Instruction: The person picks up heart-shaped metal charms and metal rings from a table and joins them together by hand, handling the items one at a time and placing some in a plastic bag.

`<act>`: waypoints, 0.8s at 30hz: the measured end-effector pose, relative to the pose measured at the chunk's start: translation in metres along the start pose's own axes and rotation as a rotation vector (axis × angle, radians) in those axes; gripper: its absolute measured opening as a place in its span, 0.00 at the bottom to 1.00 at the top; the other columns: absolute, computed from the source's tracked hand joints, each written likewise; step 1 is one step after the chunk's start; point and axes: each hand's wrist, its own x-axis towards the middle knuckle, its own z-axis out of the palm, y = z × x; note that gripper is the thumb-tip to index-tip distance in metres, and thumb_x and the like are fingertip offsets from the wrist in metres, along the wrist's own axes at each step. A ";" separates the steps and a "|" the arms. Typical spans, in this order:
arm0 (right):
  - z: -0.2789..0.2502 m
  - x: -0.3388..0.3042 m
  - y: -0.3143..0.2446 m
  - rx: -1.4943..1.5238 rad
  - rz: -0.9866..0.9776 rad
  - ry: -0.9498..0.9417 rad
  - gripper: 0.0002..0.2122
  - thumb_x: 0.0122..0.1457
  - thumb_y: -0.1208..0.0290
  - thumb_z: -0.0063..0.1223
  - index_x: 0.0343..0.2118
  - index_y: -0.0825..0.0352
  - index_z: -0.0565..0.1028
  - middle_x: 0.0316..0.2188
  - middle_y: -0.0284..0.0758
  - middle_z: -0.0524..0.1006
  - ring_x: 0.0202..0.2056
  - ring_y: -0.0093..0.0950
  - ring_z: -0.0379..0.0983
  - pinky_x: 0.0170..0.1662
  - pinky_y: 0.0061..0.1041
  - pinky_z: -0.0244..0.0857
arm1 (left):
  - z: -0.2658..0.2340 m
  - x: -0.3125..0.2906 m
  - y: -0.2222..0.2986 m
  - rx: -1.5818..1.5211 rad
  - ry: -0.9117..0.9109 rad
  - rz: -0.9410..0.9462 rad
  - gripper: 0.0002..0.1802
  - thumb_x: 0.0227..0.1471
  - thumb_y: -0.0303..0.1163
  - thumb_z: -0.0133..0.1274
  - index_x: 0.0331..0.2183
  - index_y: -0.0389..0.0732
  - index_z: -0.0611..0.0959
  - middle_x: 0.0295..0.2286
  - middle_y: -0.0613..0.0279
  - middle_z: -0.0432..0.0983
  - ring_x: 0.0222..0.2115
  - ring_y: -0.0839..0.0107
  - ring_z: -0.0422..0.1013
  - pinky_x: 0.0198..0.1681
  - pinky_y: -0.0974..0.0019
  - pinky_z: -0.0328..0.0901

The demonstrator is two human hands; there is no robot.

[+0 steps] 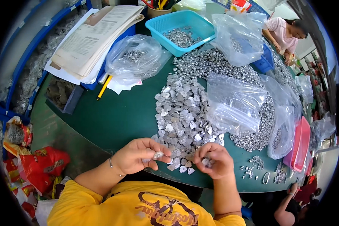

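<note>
My left hand (135, 155) is closed at the table's near edge, thumb and fingers pinching small silver scalloped metal pieces (157, 154). Just to its right, my right hand (220, 161) curls round a few silver metal pieces (207, 162); the fingers partly cover them. Between and beyond both hands spreads a heap of flat, flower-edged metal pieces (182, 116). Behind it and to the right lies a larger mound of small round metal parts (218, 62). A clear plastic bag (235, 100) rests on that mound.
A turquoise basket (156, 28) with metal parts stands at the back. Papers (90, 41), a bagged batch of parts (137, 56) and a yellow pen (104, 87) lie left on the green table (113, 116). At right are a pink tray (300, 145) and co-workers (282, 34).
</note>
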 end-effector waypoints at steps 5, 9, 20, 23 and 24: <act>0.022 0.016 0.008 -1.562 -0.450 0.112 0.04 0.51 0.76 0.61 0.30 0.69 0.79 0.23 0.39 0.78 0.22 0.32 0.74 0.27 0.27 0.68 | -0.009 0.005 0.000 0.526 0.180 0.131 0.03 0.50 0.25 0.55 0.31 0.37 0.79 0.25 0.64 0.75 0.21 0.78 0.67 0.23 0.78 0.61; 0.031 0.017 0.017 -1.785 -0.523 0.174 0.05 0.49 0.75 0.62 0.29 0.67 0.79 0.22 0.38 0.75 0.22 0.37 0.73 0.26 0.30 0.67 | 0.011 0.020 -0.009 1.408 0.193 0.698 0.05 0.44 0.25 0.63 0.28 0.39 0.84 0.19 0.63 0.68 0.19 0.73 0.66 0.22 0.71 0.60; 0.009 0.011 0.002 -1.593 -0.591 0.203 0.05 0.49 0.79 0.60 0.30 0.67 0.79 0.22 0.38 0.74 0.23 0.38 0.72 0.26 0.30 0.67 | 0.011 0.026 -0.019 1.510 0.215 0.800 0.08 0.44 0.20 0.61 0.31 0.39 0.82 0.22 0.61 0.70 0.21 0.68 0.68 0.25 0.69 0.64; 0.014 0.011 0.006 -1.572 -0.642 0.170 0.04 0.48 0.80 0.60 0.29 0.68 0.79 0.20 0.38 0.73 0.22 0.36 0.72 0.26 0.29 0.66 | 0.010 0.026 -0.017 1.450 0.228 0.795 0.09 0.43 0.18 0.60 0.31 0.39 0.82 0.21 0.62 0.68 0.20 0.70 0.66 0.23 0.70 0.62; 0.016 0.011 0.011 -1.620 -0.637 0.151 0.04 0.48 0.79 0.61 0.29 0.68 0.79 0.21 0.38 0.74 0.22 0.35 0.73 0.25 0.28 0.66 | 0.009 0.025 -0.015 1.418 0.245 0.777 0.10 0.43 0.17 0.59 0.31 0.39 0.82 0.20 0.62 0.68 0.20 0.70 0.66 0.23 0.71 0.62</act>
